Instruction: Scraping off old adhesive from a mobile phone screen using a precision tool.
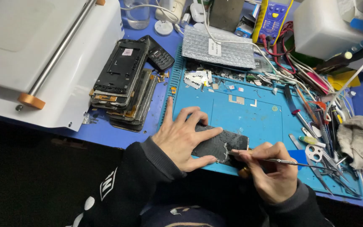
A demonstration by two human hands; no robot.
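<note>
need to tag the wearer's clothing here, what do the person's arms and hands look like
Both hands, the left hand and the right hand, are bare: no gloves, no visible rings. Both arms wear dark sleeves with grey ribbed cuffs. The left sleeve carries white printed markings.

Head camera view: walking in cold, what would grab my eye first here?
Probably the cracked phone screen at the near edge of the blue work mat, pinned flat by the left hand while the right hand works a thin metal tool at its shattered end. Next, the stack of stripped phone frames left of the mat, and the tangle of tools and cables along its right side.
</note>
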